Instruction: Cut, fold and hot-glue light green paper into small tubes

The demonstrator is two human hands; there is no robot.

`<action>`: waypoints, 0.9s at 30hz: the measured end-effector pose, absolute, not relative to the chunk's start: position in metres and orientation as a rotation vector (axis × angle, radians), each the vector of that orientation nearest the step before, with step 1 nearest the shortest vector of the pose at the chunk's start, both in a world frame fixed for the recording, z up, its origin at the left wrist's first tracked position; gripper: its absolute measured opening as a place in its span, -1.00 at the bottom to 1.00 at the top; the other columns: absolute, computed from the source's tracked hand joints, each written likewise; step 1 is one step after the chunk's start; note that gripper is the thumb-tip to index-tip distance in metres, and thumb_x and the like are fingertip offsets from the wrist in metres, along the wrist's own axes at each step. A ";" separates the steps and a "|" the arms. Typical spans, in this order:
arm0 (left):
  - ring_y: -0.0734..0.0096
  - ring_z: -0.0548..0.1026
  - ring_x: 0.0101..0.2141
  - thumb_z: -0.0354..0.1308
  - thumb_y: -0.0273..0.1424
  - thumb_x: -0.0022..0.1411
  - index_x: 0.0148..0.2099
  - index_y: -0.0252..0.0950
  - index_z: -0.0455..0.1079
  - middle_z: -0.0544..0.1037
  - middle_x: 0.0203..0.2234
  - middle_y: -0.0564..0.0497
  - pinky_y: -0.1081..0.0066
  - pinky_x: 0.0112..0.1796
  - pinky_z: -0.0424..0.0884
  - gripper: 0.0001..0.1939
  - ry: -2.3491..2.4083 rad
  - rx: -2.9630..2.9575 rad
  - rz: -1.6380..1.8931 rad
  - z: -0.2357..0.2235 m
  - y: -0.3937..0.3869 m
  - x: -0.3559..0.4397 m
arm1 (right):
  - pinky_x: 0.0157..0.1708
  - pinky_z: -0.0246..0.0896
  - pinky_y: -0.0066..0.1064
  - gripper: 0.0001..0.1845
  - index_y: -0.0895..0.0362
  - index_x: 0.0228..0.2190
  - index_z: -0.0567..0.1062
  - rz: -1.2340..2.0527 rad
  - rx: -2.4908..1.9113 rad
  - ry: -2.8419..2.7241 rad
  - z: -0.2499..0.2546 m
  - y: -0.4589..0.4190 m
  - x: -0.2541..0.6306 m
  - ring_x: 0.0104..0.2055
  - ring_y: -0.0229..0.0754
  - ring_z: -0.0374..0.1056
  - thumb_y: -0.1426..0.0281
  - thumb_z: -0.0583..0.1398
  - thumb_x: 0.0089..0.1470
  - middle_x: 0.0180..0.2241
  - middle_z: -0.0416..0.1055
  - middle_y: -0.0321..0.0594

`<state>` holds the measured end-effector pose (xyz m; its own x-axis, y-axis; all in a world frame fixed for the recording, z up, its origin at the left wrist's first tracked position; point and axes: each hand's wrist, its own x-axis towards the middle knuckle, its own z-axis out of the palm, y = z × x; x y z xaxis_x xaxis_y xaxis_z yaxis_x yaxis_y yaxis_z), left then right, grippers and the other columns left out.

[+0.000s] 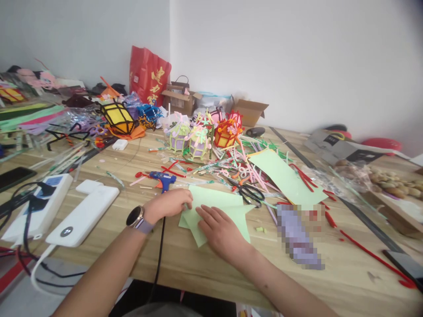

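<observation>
Green paper (216, 196), folded or overlapping in pale layers, lies on the wooden surface (211, 281) under both our hands. Our right hand (220, 231) rests open across it, fingers extended and pressed flat. Our left hand (170, 204), a watch (135, 216) on its wrist, curls its fingers at the paper's upper left edge; we cannot tell whether they pinch it. To our left, a white power bank (84, 218) sits beside a power strip (53, 200) with dark plugs in it.

Just beyond our left hand we see a blue glue gun (163, 178); black-handled scissors (250, 193) lie just past the paper's right side. Farther right, another green sheet (280, 174) lies near scattered pipe cleaners. Behind these, pastel lanterns (180, 138) stand beside an orange-framed lantern (225, 137), with a yellow lantern (117, 117) to the left. Along the wall we find open cardboard boxes (250, 112) and a red bag (147, 77).
</observation>
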<state>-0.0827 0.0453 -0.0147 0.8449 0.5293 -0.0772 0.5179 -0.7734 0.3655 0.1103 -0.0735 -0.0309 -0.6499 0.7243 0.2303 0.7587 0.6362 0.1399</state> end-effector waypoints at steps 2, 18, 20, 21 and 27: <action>0.29 0.47 -0.05 0.13 -0.63 0.10 -0.23 -0.26 0.51 0.55 -0.08 -0.04 0.38 0.00 0.36 -0.76 0.802 2.659 0.042 -0.014 0.041 -0.083 | 0.21 0.08 -0.06 -0.76 0.20 -0.16 0.50 -0.213 -1.248 -2.744 -0.037 -0.081 0.112 0.29 0.04 0.10 0.52 0.08 0.19 0.21 0.29 0.03; 0.19 0.42 0.09 0.19 -0.61 0.05 -0.01 -0.30 0.41 0.46 0.09 -0.12 0.31 0.10 0.32 -0.58 0.891 2.656 -0.114 -0.003 0.024 -0.086 | 0.25 -0.62 0.34 -0.29 -0.14 0.31 0.01 0.678 -1.282 -2.882 -0.023 -0.104 0.123 0.42 0.17 -0.52 0.25 0.12 0.21 0.39 -0.17 -0.23; 0.19 0.40 0.12 0.19 -0.60 0.06 0.01 -0.30 0.41 0.45 0.11 -0.13 0.31 0.12 0.29 -0.58 0.894 2.681 -0.125 -0.001 0.021 -0.086 | 0.27 -0.61 0.29 -0.26 -0.10 0.32 -0.02 0.649 -1.258 -2.896 -0.026 -0.104 0.127 0.42 0.14 -0.48 0.27 0.13 0.20 0.39 -0.20 -0.21; 0.19 0.38 0.13 0.19 -0.60 0.07 0.02 -0.30 0.41 0.44 0.13 -0.13 0.31 0.13 0.28 -0.57 0.897 2.693 -0.136 0.000 0.020 -0.086 | 0.26 -0.60 0.30 -0.29 -0.13 0.32 -0.01 0.640 -1.254 -2.896 -0.026 -0.105 0.128 0.42 0.14 -0.47 0.27 0.12 0.21 0.39 -0.20 -0.22; 0.19 0.33 0.18 0.21 -0.56 0.08 0.06 -0.27 0.40 0.39 0.19 -0.12 0.27 0.19 0.19 -0.55 0.905 2.785 -0.179 -0.002 0.015 -0.088 | 0.18 -0.60 0.47 -0.35 -0.26 0.29 0.00 0.684 -1.287 -2.889 -0.023 -0.109 0.133 0.41 0.27 -0.52 0.24 0.07 0.25 0.40 -0.24 -0.27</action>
<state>-0.0877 0.0148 -0.0020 0.8042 0.5670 -0.1785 0.5922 -0.7901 0.1585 0.1330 -0.1090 -0.0229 -0.6801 0.6887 -0.2514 0.7283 0.5953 -0.3394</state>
